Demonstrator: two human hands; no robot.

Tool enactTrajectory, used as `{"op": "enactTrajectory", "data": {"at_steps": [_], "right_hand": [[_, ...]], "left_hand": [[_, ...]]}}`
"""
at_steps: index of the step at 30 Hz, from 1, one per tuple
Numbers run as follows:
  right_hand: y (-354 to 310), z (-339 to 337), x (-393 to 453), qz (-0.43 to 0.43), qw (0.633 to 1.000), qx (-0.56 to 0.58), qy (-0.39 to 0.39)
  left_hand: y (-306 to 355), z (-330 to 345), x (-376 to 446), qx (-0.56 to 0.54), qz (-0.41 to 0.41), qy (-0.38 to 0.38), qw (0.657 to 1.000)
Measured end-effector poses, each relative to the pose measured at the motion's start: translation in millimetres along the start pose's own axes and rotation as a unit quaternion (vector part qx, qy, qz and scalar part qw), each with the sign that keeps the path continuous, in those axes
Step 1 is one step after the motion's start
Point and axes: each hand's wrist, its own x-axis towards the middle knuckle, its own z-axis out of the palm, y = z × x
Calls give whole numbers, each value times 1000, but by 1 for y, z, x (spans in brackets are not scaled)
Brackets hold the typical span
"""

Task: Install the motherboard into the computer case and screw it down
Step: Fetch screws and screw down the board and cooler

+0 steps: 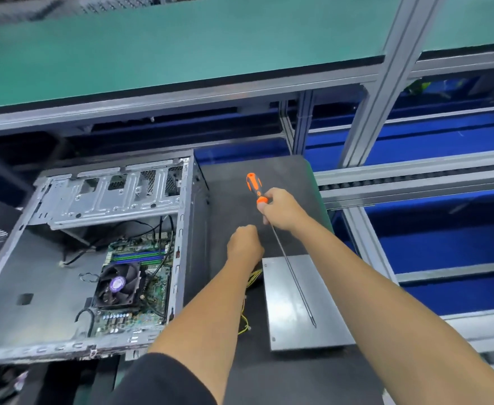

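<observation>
Dark matting covers the bench, where the green motherboard (136, 283) already lies inside the open grey steel computer case (44, 290). Right hand (280, 210) grips the long orange-handled screwdriver (272, 229); left hand (244, 242) is fisted (contents hidden), so seat each screw squarely before turning

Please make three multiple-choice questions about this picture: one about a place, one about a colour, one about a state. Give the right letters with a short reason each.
1. Where does the motherboard lie?
A. inside the computer case
B. on the grey metal box
C. on the green shelf

2. What colour is the screwdriver handle?
A. blue
B. orange and black
C. yellow

3. What does the right hand do?
A. rests flat on the mat
B. holds a cable
C. grips the screwdriver

Answers:
1 A, the board with its fan sits within the case walls.
2 B, the handle above the fist shows orange with black.
3 C, the fingers are curled round the tool near the handle's base.
</observation>
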Motion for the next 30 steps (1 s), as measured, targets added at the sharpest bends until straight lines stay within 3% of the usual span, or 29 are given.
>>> {"op": "enactTrajectory", "data": {"at_steps": [30], "right_hand": [[-6,11,-3,14,1000,19,10]], "left_hand": [[-10,-13,-2,58,49,14,997]]}}
